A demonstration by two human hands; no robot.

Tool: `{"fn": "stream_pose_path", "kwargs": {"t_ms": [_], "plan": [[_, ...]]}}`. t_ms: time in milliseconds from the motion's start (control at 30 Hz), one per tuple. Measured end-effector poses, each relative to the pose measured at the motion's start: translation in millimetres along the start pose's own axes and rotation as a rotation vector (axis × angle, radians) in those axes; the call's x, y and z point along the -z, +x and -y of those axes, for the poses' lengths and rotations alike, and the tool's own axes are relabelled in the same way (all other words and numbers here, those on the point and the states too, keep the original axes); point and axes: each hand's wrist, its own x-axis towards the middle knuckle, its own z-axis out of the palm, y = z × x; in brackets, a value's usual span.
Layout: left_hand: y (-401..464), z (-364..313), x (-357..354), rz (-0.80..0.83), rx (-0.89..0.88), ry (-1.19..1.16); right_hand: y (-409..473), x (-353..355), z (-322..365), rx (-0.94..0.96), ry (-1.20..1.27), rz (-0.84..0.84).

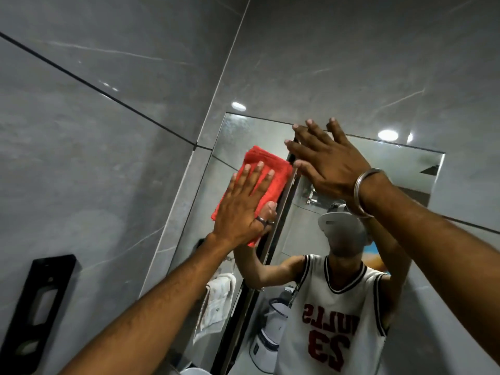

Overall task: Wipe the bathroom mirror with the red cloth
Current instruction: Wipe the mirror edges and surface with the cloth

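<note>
On the mirror (365, 169), the left hand (243, 209) is pressing the red cloth (270, 169) flat, fingers spread. The right hand (330, 161) is resting spread open. Gray tiles (108, 131) are shining all around.

Readable text: one source only, the white sleeveless basketball jersey with black-and-white trim (341, 307), seen as a reflection in the frameless rectangular wall mirror (422, 169). Chest lettering in red, mirror-reversed, partly readable: "ULLS", first letter hidden at the jersey's edge. Below it, large red numerals, reversed, read "23". No other legible marks found.
</note>
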Motion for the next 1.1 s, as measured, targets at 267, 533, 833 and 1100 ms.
{"fn": "stream_pose_path", "kwargs": {"t_ms": [267,533,833,1100], "plan": [[-33,71,-3,-0.059,0.284,-0.045,13,-28,37,0.066,-0.086,-0.015],[-116,60,-12,0.072,-0.025,0.014,7,-45,57,0.123,-0.143,-0.034],[-183,55,-22,0.03,0.282,-0.1,-16,-62,95,0.119,-0.097,-0.049],[-250,39,-33,0.017,0.492,-0.129,-31,-68,107,0.121,-0.038,-0.068]]}}
